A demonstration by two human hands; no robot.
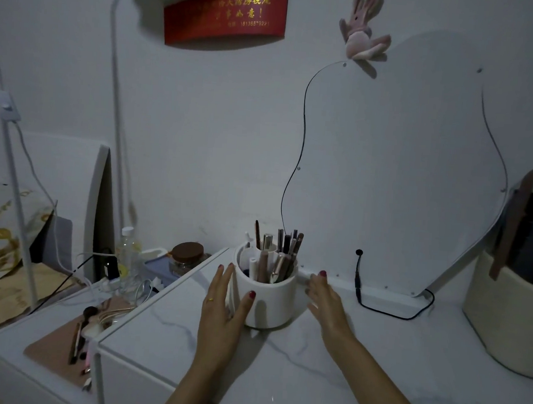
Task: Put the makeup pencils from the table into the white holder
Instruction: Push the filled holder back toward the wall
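Note:
The white round holder [271, 300] stands on the marbled table [309, 378] near the wall. Several makeup pencils [282, 253] stick up out of it. My left hand [224, 306] lies against the holder's left side, fingers spread, thumb on its front. My right hand [324, 297] is just right of the holder with fingers apart; whether it touches the holder I cannot tell. No loose pencil shows on this tabletop.
A wavy mirror [402, 179] leans on the wall behind, with a black cable [387, 311] below it. A cream basket [509, 316] stands at the right. On the lower side table at left sit a pink mat [59, 348] with brushes, a bottle [127, 255] and a jar [187, 257].

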